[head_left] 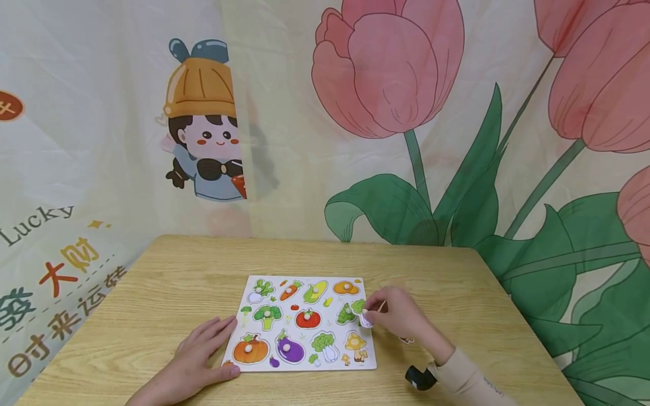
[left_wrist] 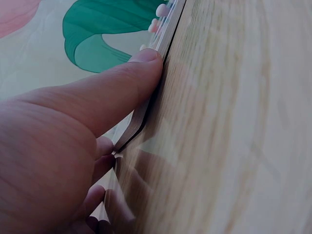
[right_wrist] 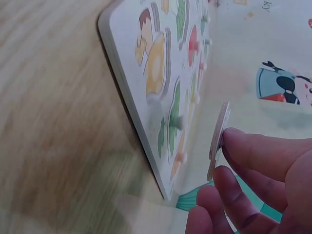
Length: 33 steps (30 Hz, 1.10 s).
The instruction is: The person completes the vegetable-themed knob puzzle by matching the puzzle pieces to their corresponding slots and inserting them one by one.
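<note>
A white peg puzzle board (head_left: 299, 363) with vegetable pictures lies flat on the wooden table. My left hand (head_left: 195, 355) rests at its left edge, fingers fairly straight and the thumb against the near corner. Above the board's right edge, my right hand (head_left: 401, 316) pinches a thin leafy-vegetable puzzle piece (head_left: 360, 307), green on top with a pale base. In the right wrist view this piece (right_wrist: 220, 139) is held edge-on, apart from the board. Knobs stand on most pictures, such as the tomato (head_left: 308, 320) and eggplant (head_left: 290, 349); the cabbage picture (head_left: 325, 346) and mushroom picture (head_left: 356, 345) show none.
Another small piece (head_left: 406, 340) lies on the table, mostly hidden under my right forearm. A black device (head_left: 420, 378) sits by the right sleeve cuff. Behind the table (head_left: 203, 254) hangs a printed cloth (head_left: 284, 197) with tulips and a cartoon figure.
</note>
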### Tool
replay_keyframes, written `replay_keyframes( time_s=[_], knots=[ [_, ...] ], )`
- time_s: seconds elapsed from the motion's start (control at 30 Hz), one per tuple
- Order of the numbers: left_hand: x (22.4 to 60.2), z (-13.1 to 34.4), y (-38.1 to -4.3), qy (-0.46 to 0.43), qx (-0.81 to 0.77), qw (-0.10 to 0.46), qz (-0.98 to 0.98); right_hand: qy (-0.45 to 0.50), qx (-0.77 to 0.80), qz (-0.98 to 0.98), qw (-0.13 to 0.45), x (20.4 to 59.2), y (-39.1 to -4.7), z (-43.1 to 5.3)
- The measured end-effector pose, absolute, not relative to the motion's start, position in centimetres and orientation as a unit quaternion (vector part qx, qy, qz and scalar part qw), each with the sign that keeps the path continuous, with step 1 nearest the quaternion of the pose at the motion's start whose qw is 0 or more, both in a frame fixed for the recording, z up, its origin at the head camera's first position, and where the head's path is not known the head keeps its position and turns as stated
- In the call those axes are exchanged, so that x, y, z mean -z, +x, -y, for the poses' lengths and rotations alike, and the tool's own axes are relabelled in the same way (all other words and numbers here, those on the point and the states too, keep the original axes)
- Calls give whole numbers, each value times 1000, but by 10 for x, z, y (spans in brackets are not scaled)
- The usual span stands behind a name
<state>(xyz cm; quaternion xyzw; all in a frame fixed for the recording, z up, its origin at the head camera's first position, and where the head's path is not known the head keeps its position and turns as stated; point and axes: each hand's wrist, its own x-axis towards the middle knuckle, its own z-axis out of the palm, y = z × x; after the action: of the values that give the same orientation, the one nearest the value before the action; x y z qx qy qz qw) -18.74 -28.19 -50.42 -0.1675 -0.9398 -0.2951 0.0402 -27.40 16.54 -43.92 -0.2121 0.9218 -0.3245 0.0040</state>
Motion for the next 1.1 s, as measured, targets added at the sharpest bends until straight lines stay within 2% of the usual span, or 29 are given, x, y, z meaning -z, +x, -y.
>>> replay_keyframes(
  time_s=[0.73,1.1],
  knots=[
    [504,282,-186,-172,294,55,939,-265,345,-898,71,452,-249,-114],
    [505,282,-186,-171,304,53,936,-277,329,-900,67,462,-247,-99]
  ],
)
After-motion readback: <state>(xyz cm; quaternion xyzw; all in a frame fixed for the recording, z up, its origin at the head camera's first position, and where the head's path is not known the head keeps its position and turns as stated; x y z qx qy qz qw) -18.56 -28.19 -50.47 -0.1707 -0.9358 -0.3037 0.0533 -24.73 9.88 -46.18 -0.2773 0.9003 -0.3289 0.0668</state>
